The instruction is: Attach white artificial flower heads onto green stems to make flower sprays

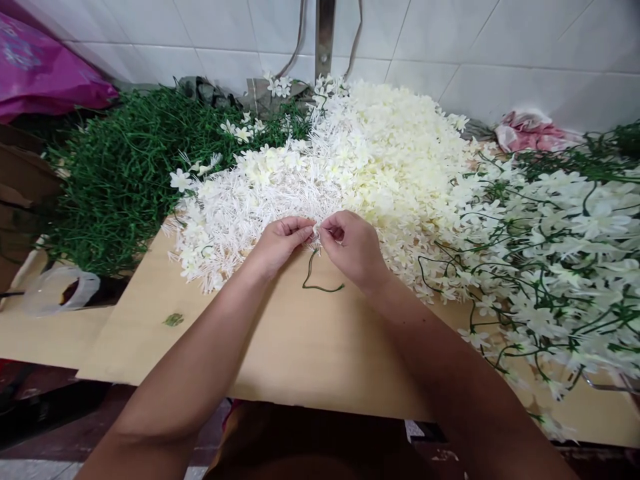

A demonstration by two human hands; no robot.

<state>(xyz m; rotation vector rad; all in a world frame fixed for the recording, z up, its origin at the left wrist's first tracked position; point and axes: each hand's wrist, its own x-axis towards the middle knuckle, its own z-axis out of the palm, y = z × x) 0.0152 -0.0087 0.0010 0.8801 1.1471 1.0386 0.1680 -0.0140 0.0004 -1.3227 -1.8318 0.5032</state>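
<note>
My left hand (280, 243) and my right hand (353, 247) meet at the front edge of a big heap of white plastic stamens and cream fabric petals (350, 160). Both hands pinch a small white flower piece between their fingertips. A thin green wire stem (314, 273) hangs down from the pinch and curls on the wooden board (300, 340). Both sets of fingers are closed.
A mound of bare green stems (125, 167) lies at the left. Finished white flowers on green stems (560, 267) pile up at the right. A magenta bag (40, 73) sits at the far left, a pink cloth (530, 130) by the tiled wall (500, 40).
</note>
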